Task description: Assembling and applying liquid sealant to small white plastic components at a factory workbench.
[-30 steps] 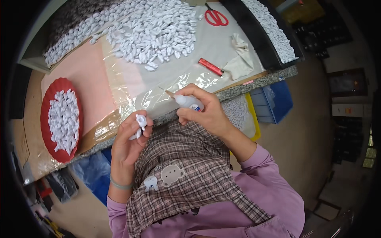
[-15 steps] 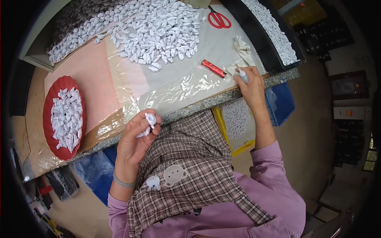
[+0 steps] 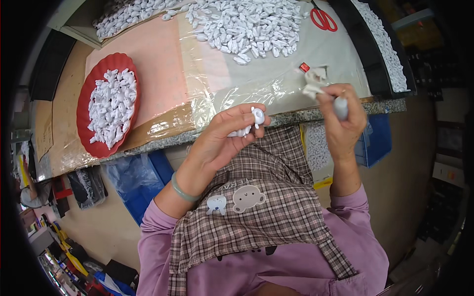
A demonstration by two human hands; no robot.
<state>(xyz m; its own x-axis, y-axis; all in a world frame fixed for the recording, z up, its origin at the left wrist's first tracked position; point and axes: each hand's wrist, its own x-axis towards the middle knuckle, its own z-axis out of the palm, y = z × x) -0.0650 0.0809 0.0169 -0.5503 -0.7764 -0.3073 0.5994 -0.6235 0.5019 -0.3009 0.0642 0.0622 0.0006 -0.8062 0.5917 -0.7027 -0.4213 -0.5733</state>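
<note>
The left hand (image 3: 224, 135) was closed around a small white plastic piece (image 3: 256, 116), pinching it with the thumb and fingertips just above the near edge of the table (image 3: 296, 117). The piece looked light, hard and smooth, so it could slip; a pinch on its round body seemed the best hold. The right hand (image 3: 343, 116) was closed around a small white tool (image 3: 341, 106), and its fingertips touched a crumpled white cloth (image 3: 314, 83) on the table's right side. A big heap of the same white pieces (image 3: 252, 24) lay far across the table. More filled a red plate (image 3: 89, 106) on the left. Red scissors (image 3: 324, 19) lay far right.
</note>
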